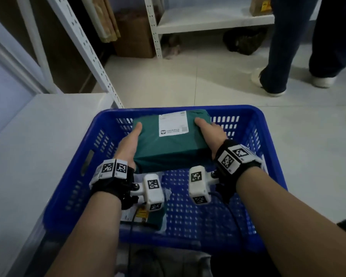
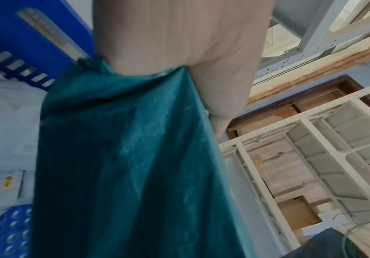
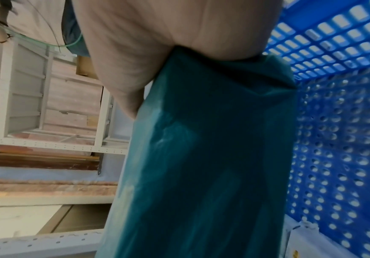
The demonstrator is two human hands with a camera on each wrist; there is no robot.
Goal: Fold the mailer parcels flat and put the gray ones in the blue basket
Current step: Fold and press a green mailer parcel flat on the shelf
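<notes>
Both of my hands hold a teal-green mailer parcel (image 1: 168,150) with a white shipping label (image 1: 173,123) inside the far half of the blue basket (image 1: 268,140). My left hand (image 1: 128,144) grips its left end, thumb on top. My right hand (image 1: 210,132) grips the right end the same way. The fingers under the parcel are hidden. In the left wrist view the palm (image 2: 179,43) presses on the teal parcel (image 2: 124,157). The right wrist view shows the right palm (image 3: 157,43) against the teal parcel (image 3: 212,157), with the basket wall (image 3: 345,122) beside it.
Another parcel (image 1: 148,216), white and green with a label, lies on the basket floor at the near left, partly behind my wrist camera. A white table (image 1: 38,146) stands to the left. White shelving (image 1: 88,52) and a person's legs (image 1: 288,47) are beyond the basket.
</notes>
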